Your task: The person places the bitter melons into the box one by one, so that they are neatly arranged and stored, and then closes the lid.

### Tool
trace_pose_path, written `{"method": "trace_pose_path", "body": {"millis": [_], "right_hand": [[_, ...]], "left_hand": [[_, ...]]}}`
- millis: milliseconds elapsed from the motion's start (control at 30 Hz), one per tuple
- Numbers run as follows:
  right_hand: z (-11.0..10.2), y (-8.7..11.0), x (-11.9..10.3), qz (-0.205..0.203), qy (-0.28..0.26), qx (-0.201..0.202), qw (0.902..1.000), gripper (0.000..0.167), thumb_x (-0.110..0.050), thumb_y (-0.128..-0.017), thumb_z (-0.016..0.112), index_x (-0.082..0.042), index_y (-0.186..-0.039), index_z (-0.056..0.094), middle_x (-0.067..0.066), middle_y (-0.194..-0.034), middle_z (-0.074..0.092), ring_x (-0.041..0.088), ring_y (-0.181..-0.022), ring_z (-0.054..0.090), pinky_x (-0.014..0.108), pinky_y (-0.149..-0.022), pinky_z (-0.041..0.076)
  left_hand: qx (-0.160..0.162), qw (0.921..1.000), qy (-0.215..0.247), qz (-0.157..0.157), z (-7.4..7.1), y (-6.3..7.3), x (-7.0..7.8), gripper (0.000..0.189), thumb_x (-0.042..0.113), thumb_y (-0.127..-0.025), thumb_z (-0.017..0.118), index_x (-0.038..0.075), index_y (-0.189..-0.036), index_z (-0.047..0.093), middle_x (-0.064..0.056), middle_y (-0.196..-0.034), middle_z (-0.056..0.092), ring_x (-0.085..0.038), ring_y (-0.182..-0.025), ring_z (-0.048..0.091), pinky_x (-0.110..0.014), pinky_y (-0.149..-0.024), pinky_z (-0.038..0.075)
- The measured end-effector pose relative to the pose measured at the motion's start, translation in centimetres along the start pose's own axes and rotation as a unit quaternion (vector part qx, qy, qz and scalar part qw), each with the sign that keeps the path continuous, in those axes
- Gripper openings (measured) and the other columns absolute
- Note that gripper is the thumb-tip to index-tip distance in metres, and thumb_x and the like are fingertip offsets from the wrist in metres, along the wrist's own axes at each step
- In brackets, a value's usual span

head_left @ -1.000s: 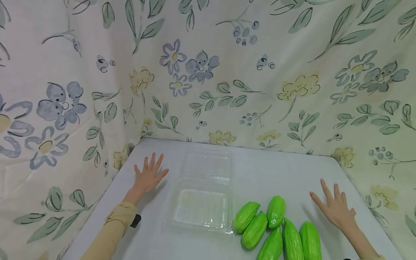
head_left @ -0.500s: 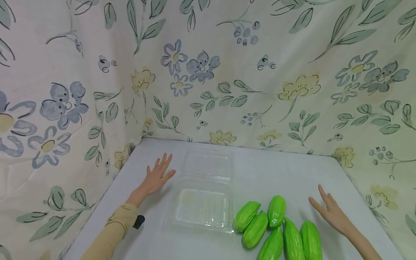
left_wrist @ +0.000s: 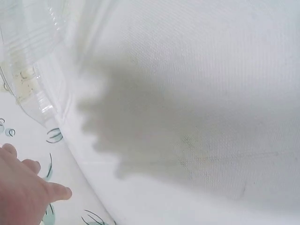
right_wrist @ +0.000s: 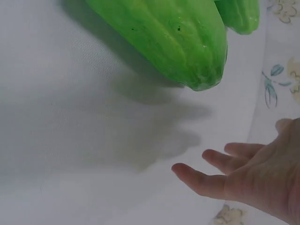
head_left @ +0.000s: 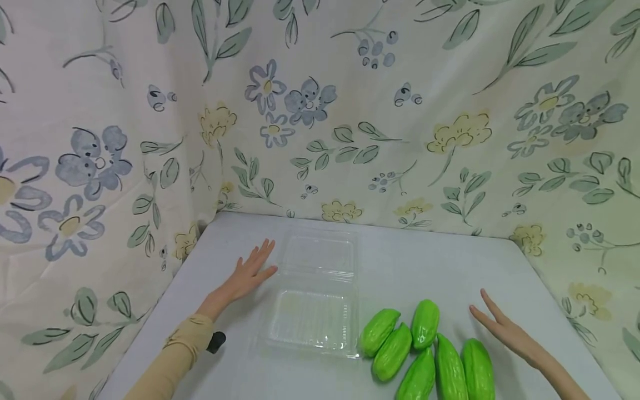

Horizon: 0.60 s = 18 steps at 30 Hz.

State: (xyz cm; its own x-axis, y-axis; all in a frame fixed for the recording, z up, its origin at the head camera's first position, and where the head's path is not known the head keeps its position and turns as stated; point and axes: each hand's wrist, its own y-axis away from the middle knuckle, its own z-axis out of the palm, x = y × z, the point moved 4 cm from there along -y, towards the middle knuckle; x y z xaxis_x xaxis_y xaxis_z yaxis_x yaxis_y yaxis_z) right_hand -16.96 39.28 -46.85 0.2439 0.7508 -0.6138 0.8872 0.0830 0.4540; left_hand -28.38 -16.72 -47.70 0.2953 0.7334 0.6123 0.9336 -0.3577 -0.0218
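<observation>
My left hand (head_left: pixel 246 276) hovers just left of a clear plastic clamshell box (head_left: pixel 350 325), fingers straight and holding nothing. That box lies unfolded, its lid half (head_left: pixel 320 253) away from me. In the left wrist view, the left hand (left_wrist: pixel 23 187) casts a shadow on the table. Several glossy, ridged green vegetables (head_left: pixel 392 353), plump and oblong, lie to the right of the box; their exact kind is unclear. My right hand (head_left: pixel 510 330) is held over the table right of them, fingers extended and grasping nothing. One green vegetable (right_wrist: pixel 178 42) appears close by in the right wrist view.
The white tabletop (head_left: pixel 410 261) is enclosed by flower-patterned cloth (head_left: pixel 350 111) at the back and both sides. A small black device (head_left: pixel 216 341) sits at my left wrist. The nearest vegetables are cut off by the bottom of the head view.
My left hand has shifted right, toward the clear box. The right hand has turned and moved slightly left, toward the vegetables. Box and vegetables stay put.
</observation>
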Motion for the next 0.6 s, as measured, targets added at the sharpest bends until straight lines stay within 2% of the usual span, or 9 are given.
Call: {"method": "trace_pose_path", "body": {"millis": [133, 200, 400, 600], "right_hand": [[0.3, 0.3, 0.0, 0.020, -0.058, -0.049, 0.9969, 0.081, -0.050, -0.101, 0.029, -0.018, -0.143, -0.032, 0.029, -0.146, -0.030, 0.068, -0.126, -0.008, 0.079, -0.075, 0.033], [0.4, 0.3, 0.1, 0.030, -0.076, -0.059, 0.9949, 0.083, -0.051, -0.101, 0.031, -0.017, -0.145, -0.030, 0.029, -0.147, -0.030, 0.067, -0.127, -0.008, 0.077, -0.076, 0.035], [0.7, 0.6, 0.5, 0.039, -0.112, -0.078, 0.9899, 0.082, -0.048, -0.100, 0.035, -0.011, -0.150, -0.018, 0.035, -0.147, -0.021, 0.069, -0.127, 0.003, 0.071, -0.077, 0.042], [1.1, 0.8, 0.9, 0.055, -0.120, -0.099, 0.9864, 0.081, -0.044, -0.099, 0.044, -0.001, -0.151, 0.000, 0.040, -0.147, -0.002, 0.067, -0.125, 0.018, 0.065, -0.081, 0.045]], "left_hand": [[-0.015, 0.9998, 0.010, 0.006, 0.3, 0.0, 0.4, 0.071, 0.048, -0.099, 0.041, 0.026, -0.154, 0.002, -0.003, -0.161, -0.003, -0.037, -0.146, 0.000, -0.072, -0.105, -0.003], [-0.024, 0.9995, 0.019, 0.008, 0.3, 0.1, 0.7, 0.072, 0.049, -0.098, 0.042, 0.027, -0.154, 0.001, -0.002, -0.161, -0.002, -0.037, -0.147, 0.001, -0.071, -0.105, -0.004], [-0.045, 0.9978, 0.049, 0.005, 0.8, 0.0, 0.9, 0.071, 0.052, -0.097, 0.041, 0.034, -0.153, 0.000, 0.002, -0.161, -0.001, -0.033, -0.147, 0.002, -0.069, -0.107, -0.004], [-0.053, 0.9932, 0.103, 0.010, 1.2, -0.3, 1.2, 0.072, 0.048, -0.098, 0.044, 0.028, -0.154, 0.003, -0.002, -0.161, 0.002, -0.033, -0.147, 0.003, -0.067, -0.108, -0.005]]}}
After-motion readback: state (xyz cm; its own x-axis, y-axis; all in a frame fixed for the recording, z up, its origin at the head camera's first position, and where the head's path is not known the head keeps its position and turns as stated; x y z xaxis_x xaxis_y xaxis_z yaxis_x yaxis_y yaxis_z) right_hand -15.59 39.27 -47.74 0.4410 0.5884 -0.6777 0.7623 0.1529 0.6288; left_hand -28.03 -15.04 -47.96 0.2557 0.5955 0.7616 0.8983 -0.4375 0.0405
